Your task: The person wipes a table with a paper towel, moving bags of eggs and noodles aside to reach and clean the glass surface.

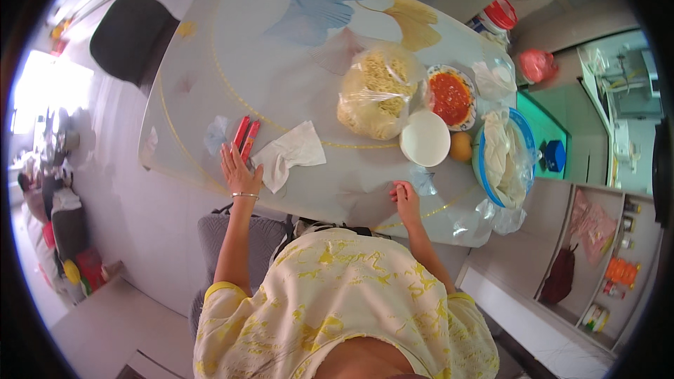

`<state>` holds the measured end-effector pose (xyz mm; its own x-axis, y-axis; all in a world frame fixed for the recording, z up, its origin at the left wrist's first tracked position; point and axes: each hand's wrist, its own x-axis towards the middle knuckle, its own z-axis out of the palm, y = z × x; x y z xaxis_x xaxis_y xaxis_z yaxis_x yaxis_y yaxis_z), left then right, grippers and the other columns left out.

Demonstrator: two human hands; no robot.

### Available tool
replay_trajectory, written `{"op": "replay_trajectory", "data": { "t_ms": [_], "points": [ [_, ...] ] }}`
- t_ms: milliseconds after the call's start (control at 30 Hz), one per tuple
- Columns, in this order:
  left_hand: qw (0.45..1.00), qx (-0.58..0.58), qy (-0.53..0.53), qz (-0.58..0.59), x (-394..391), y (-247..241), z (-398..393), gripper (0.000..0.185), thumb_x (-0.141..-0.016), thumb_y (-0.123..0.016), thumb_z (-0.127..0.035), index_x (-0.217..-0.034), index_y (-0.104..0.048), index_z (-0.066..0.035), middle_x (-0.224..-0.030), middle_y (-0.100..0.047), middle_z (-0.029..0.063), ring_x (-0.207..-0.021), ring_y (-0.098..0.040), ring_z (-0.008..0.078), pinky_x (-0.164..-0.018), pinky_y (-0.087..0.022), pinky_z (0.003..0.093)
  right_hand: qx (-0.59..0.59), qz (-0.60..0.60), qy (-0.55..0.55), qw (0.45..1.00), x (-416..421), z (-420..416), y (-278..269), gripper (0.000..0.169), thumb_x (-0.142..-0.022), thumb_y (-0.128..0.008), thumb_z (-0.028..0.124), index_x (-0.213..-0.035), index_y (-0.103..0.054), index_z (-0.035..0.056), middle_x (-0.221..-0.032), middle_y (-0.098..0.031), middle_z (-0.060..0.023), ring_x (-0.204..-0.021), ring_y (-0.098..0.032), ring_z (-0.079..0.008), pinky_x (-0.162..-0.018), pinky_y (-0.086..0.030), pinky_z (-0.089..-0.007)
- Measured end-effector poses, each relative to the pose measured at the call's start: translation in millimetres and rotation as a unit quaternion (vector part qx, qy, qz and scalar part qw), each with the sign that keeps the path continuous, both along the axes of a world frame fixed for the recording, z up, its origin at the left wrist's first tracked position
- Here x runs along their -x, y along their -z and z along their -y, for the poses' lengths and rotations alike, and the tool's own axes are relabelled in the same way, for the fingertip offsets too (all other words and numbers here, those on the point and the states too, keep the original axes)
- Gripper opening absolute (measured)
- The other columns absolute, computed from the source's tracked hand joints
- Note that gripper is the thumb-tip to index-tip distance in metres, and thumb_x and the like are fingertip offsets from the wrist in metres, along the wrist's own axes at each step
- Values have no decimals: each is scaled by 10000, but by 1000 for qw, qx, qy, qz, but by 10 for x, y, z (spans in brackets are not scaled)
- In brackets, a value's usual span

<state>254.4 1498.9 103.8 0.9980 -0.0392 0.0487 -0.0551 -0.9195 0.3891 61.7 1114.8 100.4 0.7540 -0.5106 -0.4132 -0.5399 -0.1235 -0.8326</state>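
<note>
My left hand (241, 172) lies flat on the table with its fingers spread. Its fingertips are at the lower ends of two slim red-wrapped sticks (246, 137), perhaps sausages; whether they touch cannot be told. By my left thumb spreads a crumpled white tissue (290, 154). Over the table's near side, my right hand (406, 201) has its fingers curled in, and nothing shows in them. Beyond it stand a white bowl (425, 139) and a clear plastic bag of dry noodles (382, 92). A patterned plate (470, 83) holds red sauce.
A round yellow-brown fruit (461, 147) sits beside a blue-rimmed basin (480, 168) with a cloth and plastic in it. Thin plastic bags (495, 80) lie at the right edge of the table (337, 189). A dark chair (131, 39) stands at the far left.
</note>
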Motion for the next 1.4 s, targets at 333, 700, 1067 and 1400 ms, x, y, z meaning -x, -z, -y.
{"op": "replay_trajectory", "data": {
  "t_ms": [333,700,1067,1400],
  "points": [
    [991,-101,-55,-72,-298,111,-67,535,-732,-690,-305,-1169,-502,-60,-1191,-519,112,-1154,-502,298,-889,-463,430,54,-57,-9,997,-80,38,79,176,-962,-503,191,-1000,-594,45,-750,-630,-39,-617,-563,-93,-586,-471,-240],
    [988,-69,-45,-129,-560,-160,97,441,-757,-642,-250,-1118,-469,-65,-992,-632,154,-846,-645,352,-711,-515,471,44,7,-18,999,92,29,173,179,-955,-502,186,-1034,-596,55,-767,-650,-43,-660,-609,-123,-640,-488,-271],
    [913,-5,353,-203,593,-191,1492,498,-763,-648,-251,-1170,-457,-38,-999,-607,200,-830,-631,395,-732,-519,471,-114,-25,-11,993,382,-51,54,243,-986,-481,222,-1142,-558,53,-909,-646,-46,-790,-600,-120,-732,-492,-270],
    [828,98,439,-336,1271,-417,2586,776,-826,-630,-341,-1413,-245,-9,-1294,-452,310,-1042,-580,418,-854,-499,456,-461,177,233,838,172,-326,-277,313,-955,-549,267,-1194,-495,73,-1013,-646,-60,-992,-602,-177,-885,-476,-349]
  ]
}}
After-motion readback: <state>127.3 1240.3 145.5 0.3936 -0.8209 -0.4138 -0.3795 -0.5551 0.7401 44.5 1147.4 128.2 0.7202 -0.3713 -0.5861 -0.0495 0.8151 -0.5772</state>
